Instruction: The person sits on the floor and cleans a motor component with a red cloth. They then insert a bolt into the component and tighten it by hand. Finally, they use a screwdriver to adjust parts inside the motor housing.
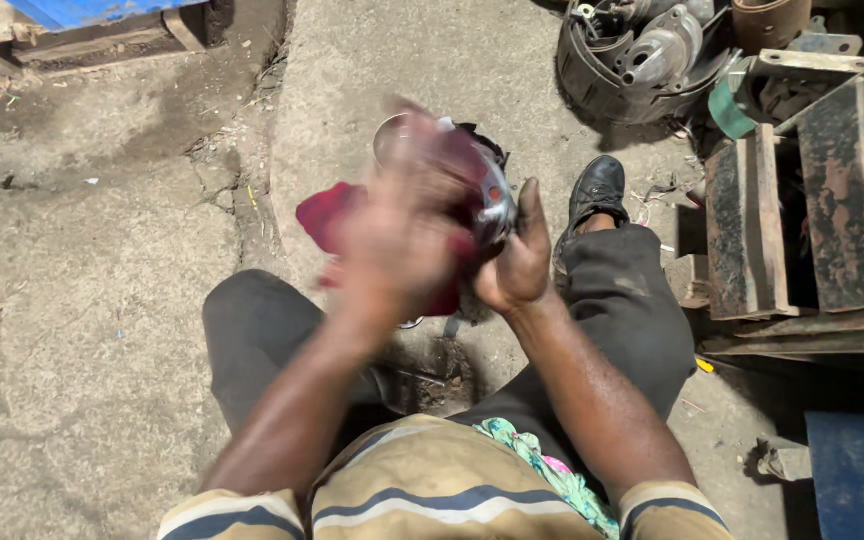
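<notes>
Head view, looking down past a striped shirt (432, 490) and dark trousers (632, 320) to a cracked concrete floor (82, 300).

Right hand (517, 262) curled under and around a shiny metal part (492, 200), thumb raised along its right side, fingers closed on it. Part held in the air above the floor, between the knees, in front of the chest. Dark fittings seen on the part's upper edge; exact kind of part not told from this view.

Left hand (392, 240) blurred, laid over the near face of the metal part with a red rag (330, 215) bunched beneath it. Rag spread out to the left of the part, touching it. Fingers of that hand too smeared to tell whether closed on the rag or only pressed flat against it.

Black shoe (597, 190) set on the floor just beyond the right hand. Rusty metal plates (812, 200) stacked at the right edge. Pile of grey machine parts (647, 55) at top right, well apart from the hands. Blue board (82, 10) at top left, blue box (862, 475) at bottom right. Green patterned cloth (542, 470) tucked at the waist.
</notes>
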